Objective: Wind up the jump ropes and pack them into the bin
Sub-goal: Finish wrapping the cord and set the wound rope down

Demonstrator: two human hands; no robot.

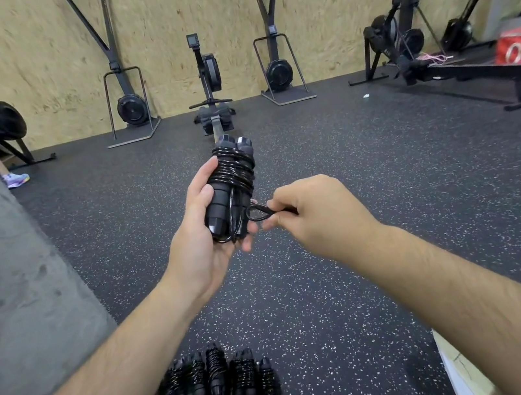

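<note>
Gripping the wound jump rope (232, 181) by its paired handles in my left hand (203, 233), above the gym floor (368, 282). Right hand (316, 212) is pinching the free cord loop (256, 213) just beside them. Am judging: tuck it snug under the wraps, taut, or coils slacken.

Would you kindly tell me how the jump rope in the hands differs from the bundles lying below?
The held jump rope is gripped by the left hand; the wound bundles lie untouched in a row. The held jump rope has a loose loop pinched by the right hand; the wound bundles show none. Both are black.
</note>
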